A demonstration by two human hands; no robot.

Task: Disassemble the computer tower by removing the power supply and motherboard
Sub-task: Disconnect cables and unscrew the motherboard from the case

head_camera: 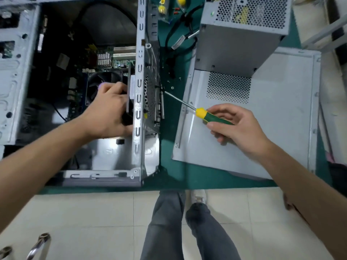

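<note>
Open computer tower (75,91) at desk's (167,177) left; motherboard (112,61) inside. Side panel (253,132) lies right of it; power supply (240,34) stands on panel's far end. Cables (180,40) between, toward far edge.

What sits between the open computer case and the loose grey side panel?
In the head view, green mat with small screws, crossed by the screwdriver shaft.

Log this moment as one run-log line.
left hand: grips black rear fan inside grey metal computer tower | right hand: holds green-and-yellow screwdriver | grey power supply box: out, on side panel
</note>
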